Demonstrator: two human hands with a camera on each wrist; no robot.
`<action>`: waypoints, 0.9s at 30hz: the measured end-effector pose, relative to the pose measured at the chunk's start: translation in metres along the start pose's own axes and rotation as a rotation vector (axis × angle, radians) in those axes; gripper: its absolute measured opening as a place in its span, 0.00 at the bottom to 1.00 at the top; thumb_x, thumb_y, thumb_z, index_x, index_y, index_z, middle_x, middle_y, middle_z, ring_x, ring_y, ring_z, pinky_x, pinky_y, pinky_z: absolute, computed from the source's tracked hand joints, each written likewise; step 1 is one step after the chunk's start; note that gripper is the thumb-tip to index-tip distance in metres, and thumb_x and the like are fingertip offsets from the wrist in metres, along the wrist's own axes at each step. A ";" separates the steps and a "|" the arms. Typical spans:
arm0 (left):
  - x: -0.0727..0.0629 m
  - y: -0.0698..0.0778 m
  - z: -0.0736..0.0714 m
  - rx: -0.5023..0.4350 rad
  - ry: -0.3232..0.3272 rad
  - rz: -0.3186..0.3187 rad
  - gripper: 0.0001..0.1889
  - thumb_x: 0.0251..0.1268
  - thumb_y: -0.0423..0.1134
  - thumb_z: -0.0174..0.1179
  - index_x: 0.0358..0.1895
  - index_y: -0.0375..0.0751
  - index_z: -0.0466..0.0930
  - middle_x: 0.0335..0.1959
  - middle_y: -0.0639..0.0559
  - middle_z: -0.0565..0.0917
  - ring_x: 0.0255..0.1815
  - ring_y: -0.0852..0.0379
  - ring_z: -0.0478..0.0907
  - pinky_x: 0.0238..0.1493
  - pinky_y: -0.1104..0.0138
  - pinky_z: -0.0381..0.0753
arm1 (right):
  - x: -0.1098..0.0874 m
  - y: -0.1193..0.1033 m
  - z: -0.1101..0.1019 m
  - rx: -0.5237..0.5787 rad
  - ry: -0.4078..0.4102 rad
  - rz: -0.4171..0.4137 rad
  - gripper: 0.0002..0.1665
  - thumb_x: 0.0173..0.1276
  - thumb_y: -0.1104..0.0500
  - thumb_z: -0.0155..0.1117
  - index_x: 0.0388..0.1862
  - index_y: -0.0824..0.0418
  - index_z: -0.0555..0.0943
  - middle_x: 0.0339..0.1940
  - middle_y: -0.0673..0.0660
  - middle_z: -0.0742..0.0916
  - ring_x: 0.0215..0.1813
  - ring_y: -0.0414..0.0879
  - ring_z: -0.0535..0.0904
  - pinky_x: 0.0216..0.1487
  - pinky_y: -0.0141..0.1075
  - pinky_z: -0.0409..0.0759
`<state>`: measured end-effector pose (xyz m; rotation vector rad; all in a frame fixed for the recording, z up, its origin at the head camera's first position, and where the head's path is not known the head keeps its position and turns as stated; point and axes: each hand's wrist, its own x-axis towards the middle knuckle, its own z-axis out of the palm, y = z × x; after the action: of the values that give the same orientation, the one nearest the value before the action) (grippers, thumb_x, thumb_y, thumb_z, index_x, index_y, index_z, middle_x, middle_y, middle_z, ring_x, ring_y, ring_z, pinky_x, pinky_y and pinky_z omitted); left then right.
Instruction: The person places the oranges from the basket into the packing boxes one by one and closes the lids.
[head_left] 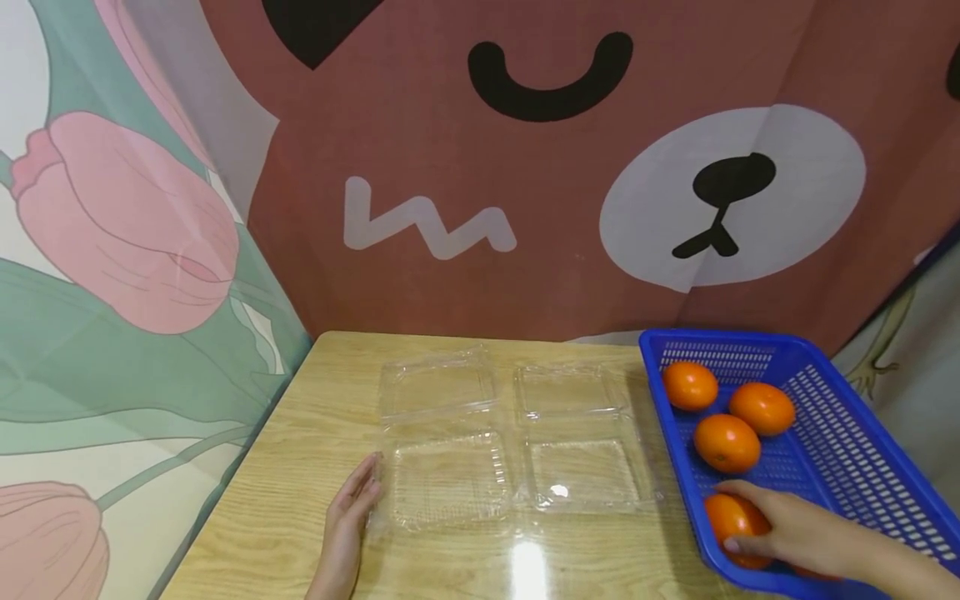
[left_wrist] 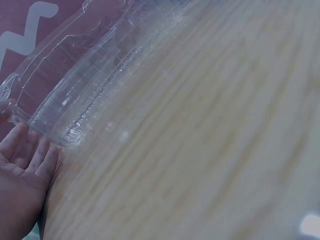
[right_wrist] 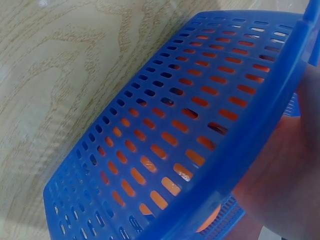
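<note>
On the table lie two clear plastic clamshell boxes with their lids folded back: the left clamshell box (head_left: pixel 450 482) and the right clamshell box (head_left: pixel 583 471). My left hand (head_left: pixel 351 510) rests at the left edge of the left box. In the left wrist view its fingers (left_wrist: pixel 37 157) look fairly straight against the box's rim. Inside the blue plastic basket (head_left: pixel 678 467), my right hand (head_left: pixel 787 525) grips an orange (head_left: pixel 731 518) with thumb and fingers around it. The basket wall (right_wrist: pixel 160 130) hides most of that grip in the right wrist view.
Several more oranges sit in the basket, among them a rear orange (head_left: pixel 690 385), a right orange (head_left: pixel 762 408) and a middle orange (head_left: pixel 726 443). The wooden table (head_left: pixel 300 433) meets a bear-printed cloth (head_left: pixel 420 292) at the back.
</note>
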<state>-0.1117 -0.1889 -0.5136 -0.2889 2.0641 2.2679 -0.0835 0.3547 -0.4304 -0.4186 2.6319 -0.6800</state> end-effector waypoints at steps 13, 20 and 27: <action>0.001 -0.001 0.000 -0.013 0.027 -0.006 0.32 0.75 0.46 0.54 0.76 0.38 0.58 0.77 0.47 0.61 0.74 0.61 0.59 0.68 0.77 0.61 | 0.000 -0.003 -0.001 -0.136 0.043 0.069 0.41 0.59 0.41 0.73 0.63 0.65 0.75 0.48 0.56 0.85 0.45 0.51 0.80 0.40 0.47 0.78; 0.002 -0.002 0.001 -0.017 0.019 -0.005 0.32 0.76 0.46 0.54 0.76 0.37 0.57 0.77 0.46 0.60 0.76 0.56 0.56 0.68 0.77 0.61 | -0.002 -0.001 -0.009 -0.133 0.066 0.063 0.43 0.58 0.40 0.73 0.64 0.66 0.75 0.50 0.58 0.85 0.48 0.54 0.81 0.45 0.54 0.80; 0.001 -0.001 0.001 -0.025 0.025 -0.021 0.32 0.76 0.45 0.53 0.76 0.38 0.56 0.77 0.48 0.60 0.74 0.63 0.58 0.68 0.76 0.61 | -0.008 -0.014 -0.018 -0.158 0.163 0.108 0.46 0.56 0.38 0.74 0.64 0.67 0.75 0.50 0.64 0.85 0.49 0.61 0.81 0.44 0.60 0.79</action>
<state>-0.1127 -0.1876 -0.5145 -0.3396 2.0357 2.2915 -0.0822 0.3528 -0.4059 -0.2726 2.8499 -0.4931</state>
